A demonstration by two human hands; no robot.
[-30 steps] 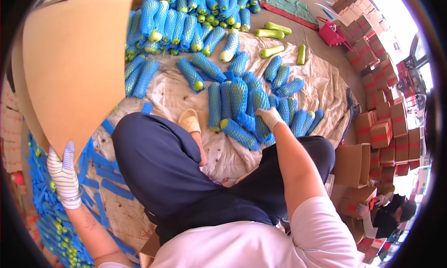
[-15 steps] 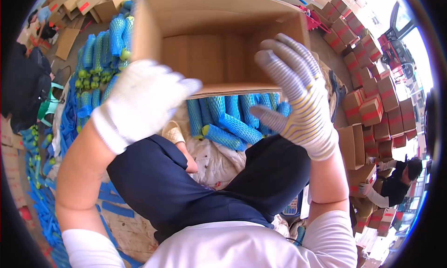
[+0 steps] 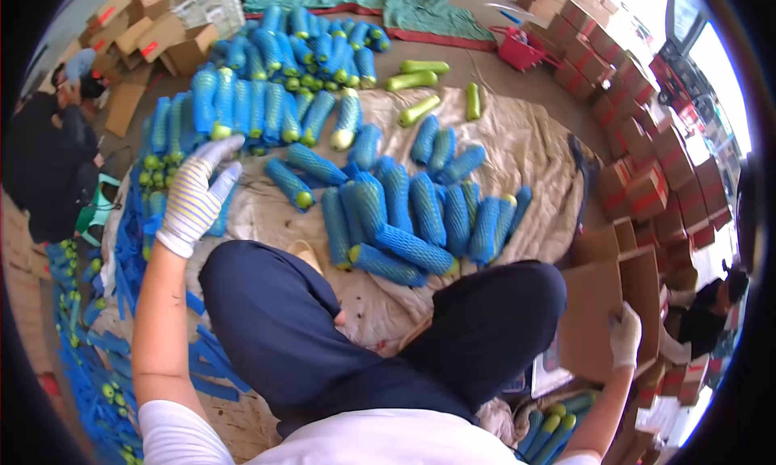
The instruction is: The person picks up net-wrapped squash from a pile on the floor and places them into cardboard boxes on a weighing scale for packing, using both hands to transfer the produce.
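Note:
At the right side my right hand [image 3: 625, 336], in a pale knit glove, is closed on the edge of an open cardboard box [image 3: 588, 315] beside my knee. My left hand [image 3: 196, 193], in a striped glove, is at the left with thumb and fingers apart and nothing between them. It is nearest to the upright green vegetables in blue foam nets [image 3: 257, 109]. In front of my legs lies another group of netted vegetables [image 3: 396, 198] on a beige cloth [image 3: 525, 133].
Bare green vegetables [image 3: 419, 110] lie beyond the netted ones. Stacked cartons [image 3: 638, 158] line the right, near a pink basket [image 3: 521, 51]. One person [image 3: 52, 141] sits at the left, another [image 3: 705, 319] at the right. Loose blue nets [image 3: 218, 368] lie beside my left leg.
The box has gone from in front of me to my right side, with my right hand on it. My left hand has moved left and away from the box, uncovering the netted vegetables.

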